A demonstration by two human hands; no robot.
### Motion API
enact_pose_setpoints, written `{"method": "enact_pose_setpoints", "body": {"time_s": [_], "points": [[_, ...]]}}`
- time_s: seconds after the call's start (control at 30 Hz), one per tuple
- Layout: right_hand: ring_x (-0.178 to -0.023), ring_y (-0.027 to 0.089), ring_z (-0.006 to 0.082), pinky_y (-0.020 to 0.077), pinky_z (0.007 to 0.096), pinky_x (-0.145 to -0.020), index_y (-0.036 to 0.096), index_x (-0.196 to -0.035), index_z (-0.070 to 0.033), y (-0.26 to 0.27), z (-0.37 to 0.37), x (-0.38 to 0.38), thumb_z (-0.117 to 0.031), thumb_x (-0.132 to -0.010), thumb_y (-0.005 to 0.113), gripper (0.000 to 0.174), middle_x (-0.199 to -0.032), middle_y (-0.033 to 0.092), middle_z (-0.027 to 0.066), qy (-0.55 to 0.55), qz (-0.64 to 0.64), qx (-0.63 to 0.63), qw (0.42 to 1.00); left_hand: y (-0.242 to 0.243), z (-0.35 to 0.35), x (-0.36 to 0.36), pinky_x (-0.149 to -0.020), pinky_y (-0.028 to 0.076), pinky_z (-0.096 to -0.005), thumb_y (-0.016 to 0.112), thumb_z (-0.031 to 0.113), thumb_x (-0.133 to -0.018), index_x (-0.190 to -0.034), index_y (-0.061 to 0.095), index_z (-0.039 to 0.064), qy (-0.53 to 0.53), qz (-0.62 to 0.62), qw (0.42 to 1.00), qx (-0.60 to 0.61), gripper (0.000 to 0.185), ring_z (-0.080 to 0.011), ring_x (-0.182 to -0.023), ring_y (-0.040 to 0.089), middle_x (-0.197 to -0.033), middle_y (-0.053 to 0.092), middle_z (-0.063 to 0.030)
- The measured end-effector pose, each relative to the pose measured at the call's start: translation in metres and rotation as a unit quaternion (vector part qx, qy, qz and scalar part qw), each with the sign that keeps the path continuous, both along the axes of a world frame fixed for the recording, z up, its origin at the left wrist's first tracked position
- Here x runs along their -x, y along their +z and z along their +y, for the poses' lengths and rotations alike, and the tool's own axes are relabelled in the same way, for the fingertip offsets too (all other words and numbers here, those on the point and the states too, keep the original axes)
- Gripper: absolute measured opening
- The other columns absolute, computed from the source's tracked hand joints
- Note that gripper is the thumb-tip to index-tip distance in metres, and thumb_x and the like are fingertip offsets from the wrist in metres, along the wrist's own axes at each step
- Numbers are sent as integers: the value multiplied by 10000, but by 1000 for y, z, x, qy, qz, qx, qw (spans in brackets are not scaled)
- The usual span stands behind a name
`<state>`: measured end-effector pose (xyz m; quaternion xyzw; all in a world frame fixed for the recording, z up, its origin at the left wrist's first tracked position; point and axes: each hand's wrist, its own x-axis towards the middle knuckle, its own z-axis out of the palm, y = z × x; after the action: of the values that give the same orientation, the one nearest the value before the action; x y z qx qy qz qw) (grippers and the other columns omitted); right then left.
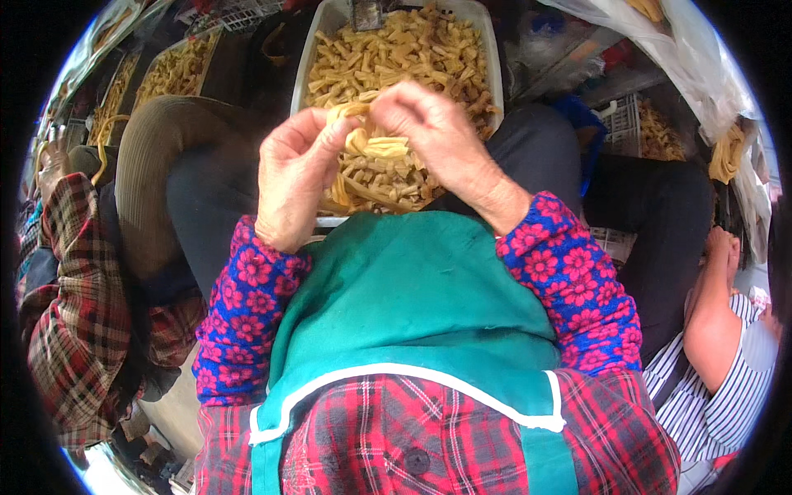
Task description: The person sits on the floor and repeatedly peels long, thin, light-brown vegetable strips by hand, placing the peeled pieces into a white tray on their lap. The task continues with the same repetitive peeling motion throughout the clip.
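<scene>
My left hand (294, 170) pinches a looped yellow strip (380, 147) between thumb and fingers. Meeting it from the other side, my right hand (442, 136) has its fingertips on the same strip; they are slightly blurred. The strip looks soft and ribbed, perhaps tofu skin or bamboo shoot. Both hands are over a white plastic tub (301, 77) between my knees. Inside the tub lies a heap of short knotted strips (402, 52), with longer untied strips (340, 190) at its near end. A dark block-like object (366, 15) rests at the far end of the tub.
At left, a co-worker's plaid sleeve (80, 266) is beside more tubs of yellow pieces (176, 68). Another person's bare arm (711, 328) shows at right. Clear plastic sheeting (687, 55) and a pale crate (622, 127) stand at the upper right.
</scene>
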<state>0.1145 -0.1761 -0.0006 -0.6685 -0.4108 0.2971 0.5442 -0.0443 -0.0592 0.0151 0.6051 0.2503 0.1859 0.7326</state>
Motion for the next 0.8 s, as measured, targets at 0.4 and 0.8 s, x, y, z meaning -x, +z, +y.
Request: {"method": "enact_pose_setpoints", "body": {"time_s": [0.4, 0.8], "points": [[-590, 591, 23, 479, 219, -512, 693, -993, -45, 15, -21, -39, -247, -1021, 679, 204, -722, 663, -8, -99, 32, -39, 994, -9, 26, 12, -573, 456, -253, 639, 360, -1043, -1239, 589, 8, -29, 71, 993, -92, 405, -105, -668, 603, -797, 655, -45], [-578, 650, 85, 525, 258, -554, 723, -1032, -41, 17, -22, -40, -172, -1007, 677, 141, -723, 702, 23, -36, -92, -74, 992, -6, 9, -19, -582, 433, -298, 563, 227, -1057, -858, 632, 7, -58, 62, 963, -258, 304, -107, -643, 522, -697, 578, -60]]}}
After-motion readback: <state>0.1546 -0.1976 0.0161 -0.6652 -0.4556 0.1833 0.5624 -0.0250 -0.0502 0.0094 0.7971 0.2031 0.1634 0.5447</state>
